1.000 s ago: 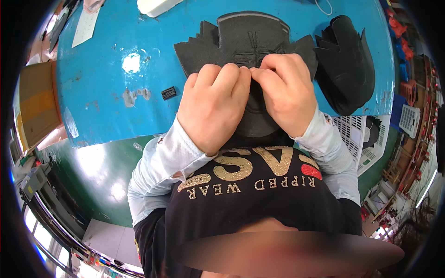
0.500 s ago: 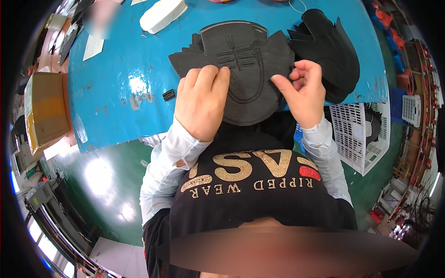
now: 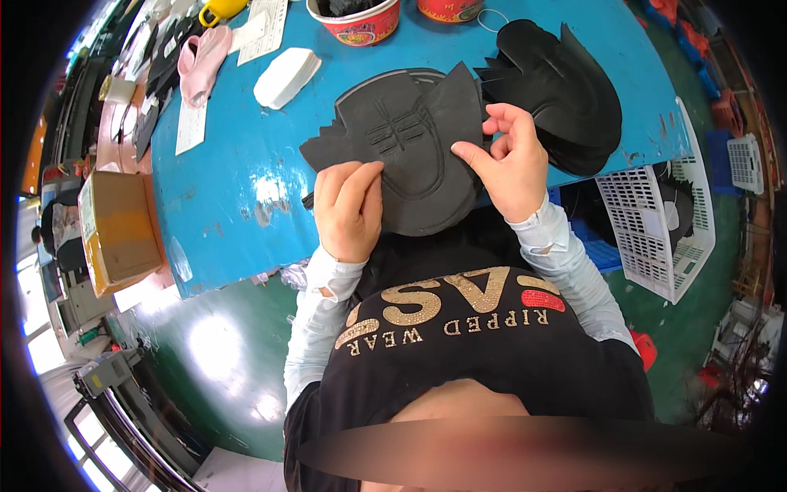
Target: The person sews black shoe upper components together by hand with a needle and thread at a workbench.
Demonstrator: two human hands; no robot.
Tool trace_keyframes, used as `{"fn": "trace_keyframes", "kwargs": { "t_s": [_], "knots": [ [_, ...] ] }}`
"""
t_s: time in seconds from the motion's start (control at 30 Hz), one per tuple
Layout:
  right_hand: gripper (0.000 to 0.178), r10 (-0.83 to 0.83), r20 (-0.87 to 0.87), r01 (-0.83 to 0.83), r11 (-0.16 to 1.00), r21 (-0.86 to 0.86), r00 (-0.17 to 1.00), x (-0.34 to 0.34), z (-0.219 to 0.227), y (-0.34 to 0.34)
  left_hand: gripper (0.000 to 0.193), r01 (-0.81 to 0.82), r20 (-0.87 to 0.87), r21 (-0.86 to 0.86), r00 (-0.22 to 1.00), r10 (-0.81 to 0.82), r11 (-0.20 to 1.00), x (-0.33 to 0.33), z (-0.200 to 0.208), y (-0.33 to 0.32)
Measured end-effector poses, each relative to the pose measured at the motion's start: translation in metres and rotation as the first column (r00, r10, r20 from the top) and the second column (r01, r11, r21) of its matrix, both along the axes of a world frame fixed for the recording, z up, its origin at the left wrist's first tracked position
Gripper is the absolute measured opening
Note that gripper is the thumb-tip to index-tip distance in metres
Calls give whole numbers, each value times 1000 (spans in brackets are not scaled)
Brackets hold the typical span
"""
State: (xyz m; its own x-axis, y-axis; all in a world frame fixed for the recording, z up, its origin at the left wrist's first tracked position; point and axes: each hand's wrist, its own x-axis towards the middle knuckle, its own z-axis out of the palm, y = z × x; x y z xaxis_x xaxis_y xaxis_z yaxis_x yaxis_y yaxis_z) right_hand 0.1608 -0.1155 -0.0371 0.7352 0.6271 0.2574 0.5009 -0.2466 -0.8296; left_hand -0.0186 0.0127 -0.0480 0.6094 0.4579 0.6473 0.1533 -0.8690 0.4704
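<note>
A stack of flat black shoe upper pieces [image 3: 422, 193], with stitched lines and jagged left edges, lies at the table's near edge. My left hand [image 3: 348, 213] is closed, pinching the top piece's lower left edge. At the right edge, my right hand [image 3: 512, 168] has its thumb on the top piece and its curled fingers around the side; the fingertips' grip is partly hidden. A second stack of black shoe uppers [image 3: 566, 98] rests just right of that hand. Beside my left hand, a small black piece [image 3: 308, 200] shows partly.
Farther back on the blue table [image 3: 229, 221] are a white pad stack [image 3: 287, 78], red bowls [image 3: 361, 25], a pink shoe upper [image 3: 202, 66] and paper slips [image 3: 191, 127]. A cardboard box [image 3: 119, 234] stands left, a white plastic crate [image 3: 652, 238] right.
The view has shifted, bringing more of the table's far side in. My right hand has moved onto the top piece's right edge, and my left hand has slid down its left side.
</note>
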Motion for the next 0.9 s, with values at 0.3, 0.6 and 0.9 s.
{"fn": "trace_keyframes", "kwargs": {
  "t_s": [0.3, 0.6, 0.9],
  "knots": [
    [19, 9, 378, -111, 962, 249, 926, 10, 0, 2, 24, -55, 61, -97, 996, 62, 994, -3, 3, -6],
    [22, -399, 356, -138, 480, 866, 845, 78, 64, -53, 16, 397, 449, -796, 894, 5, 457, -13, 27, -19],
    [27, 46, 428, -126, 979, 159, 902, 59, 15, -36, 16, 603, 602, -796, 798, 39, -46, 28, 27, -20]
  ]
}}
